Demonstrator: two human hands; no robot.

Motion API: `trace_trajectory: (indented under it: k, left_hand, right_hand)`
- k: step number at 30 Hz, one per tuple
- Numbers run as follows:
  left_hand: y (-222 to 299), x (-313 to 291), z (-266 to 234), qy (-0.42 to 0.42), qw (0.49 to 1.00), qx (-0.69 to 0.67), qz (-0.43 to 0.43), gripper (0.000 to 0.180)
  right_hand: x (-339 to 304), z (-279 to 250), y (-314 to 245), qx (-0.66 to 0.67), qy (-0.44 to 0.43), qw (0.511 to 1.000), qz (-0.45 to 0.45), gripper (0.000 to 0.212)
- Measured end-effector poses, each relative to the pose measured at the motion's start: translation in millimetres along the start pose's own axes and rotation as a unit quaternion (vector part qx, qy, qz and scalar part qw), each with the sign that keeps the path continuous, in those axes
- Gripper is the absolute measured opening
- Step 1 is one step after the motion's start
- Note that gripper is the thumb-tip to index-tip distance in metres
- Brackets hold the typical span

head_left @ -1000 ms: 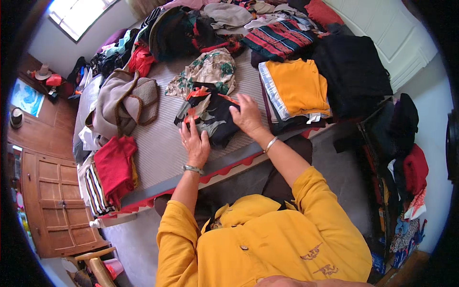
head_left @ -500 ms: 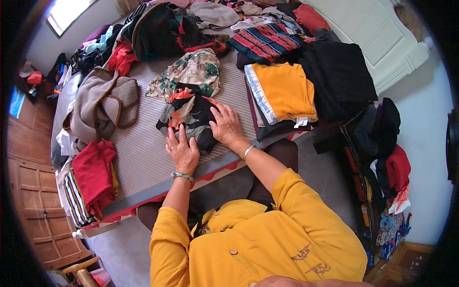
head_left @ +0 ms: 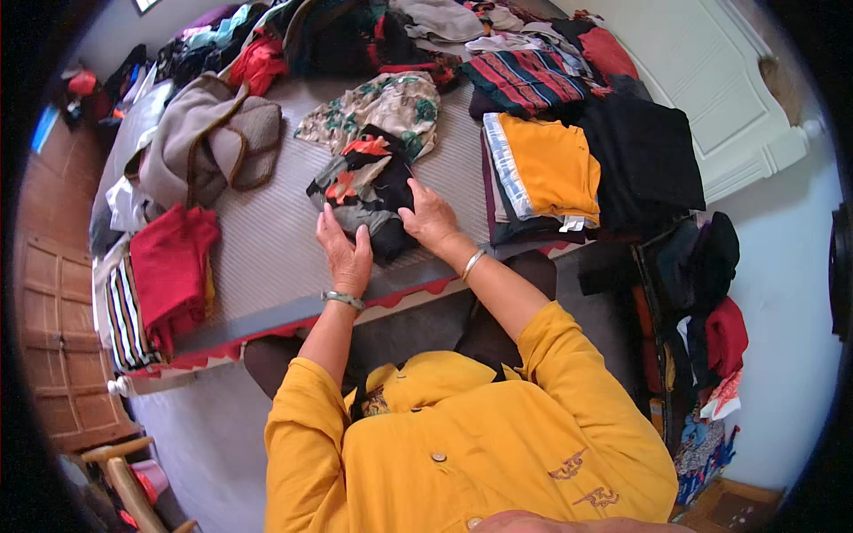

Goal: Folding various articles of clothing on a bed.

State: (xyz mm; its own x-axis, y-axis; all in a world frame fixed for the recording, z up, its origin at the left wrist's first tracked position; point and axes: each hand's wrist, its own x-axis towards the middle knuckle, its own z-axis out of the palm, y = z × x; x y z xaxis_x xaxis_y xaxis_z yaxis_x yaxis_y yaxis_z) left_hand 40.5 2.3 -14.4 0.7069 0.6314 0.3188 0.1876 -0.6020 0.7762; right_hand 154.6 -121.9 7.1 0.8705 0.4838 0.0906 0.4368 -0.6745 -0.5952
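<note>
A folded floral garment [head_left: 366, 197], black and grey with orange-red flowers, lies on the bed in front of me. My left hand [head_left: 345, 253] clasps its near left edge, thumb apart from the fingers. At its right edge, my right hand [head_left: 432, 218] grips the cloth, some fingertips hidden by the fabric. Just beyond it spreads a beige garment with green flowers [head_left: 378, 111], loosely crumpled and touching the folded one.
On the right stand a pile topped with yellow cloth [head_left: 546, 169] and a black folded stack [head_left: 649, 160]. To the left lie a grey-brown fleece garment [head_left: 195, 147] and red folded cloth [head_left: 171, 271]. Heaped clothes [head_left: 355, 40] fill the far side, near a white headboard [head_left: 724, 89].
My hands have gone from lying flat on the floral garment to holding its two sides. The view has shifted, moving the bed and piles in the picture.
</note>
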Motion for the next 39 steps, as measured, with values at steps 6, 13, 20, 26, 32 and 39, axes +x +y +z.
trace_trajectory:
  k: [6, 13, 20, 26, 32, 39]
  left_hand:
    - [-3.1, 6.0, 4.3, 0.056, 0.889, -0.411, -0.192, 0.055]
    - [24.0, -5.6, -45.2, -0.126, 0.736, -0.481, -0.459, 0.019]
    - [37.8, -27.9, -35.7, -0.139, 0.779, -0.492, -0.363, 0.032]
    - [77.4, 1.0, -48.6, -0.194, 0.740, -0.566, -0.309, 0.028]
    - [179.3, 83.6, -17.3, -0.242, 0.732, -0.610, -0.182, 0.028]
    - [278.8, 78.2, 59.8, -0.276, 0.717, -0.629, -0.118, 0.026]
  right_hand:
    - [-19.9, 0.2, -18.4, 0.410, -0.004, 0.908, 0.081, 0.056]
    - [-55.2, -3.9, 6.9, 0.647, -0.108, 0.722, 0.222, 0.052]
    - [-66.0, -29.8, -7.6, 0.680, -0.133, 0.689, 0.211, 0.034]
    - [-47.7, -65.8, -4.3, 0.677, -0.172, 0.684, 0.213, 0.055]
    - [3.8, -189.1, -11.0, 0.667, -0.034, 0.740, 0.079, 0.055]
    - [11.3, -281.9, 68.9, 0.539, 0.184, 0.821, -0.045, 0.057]
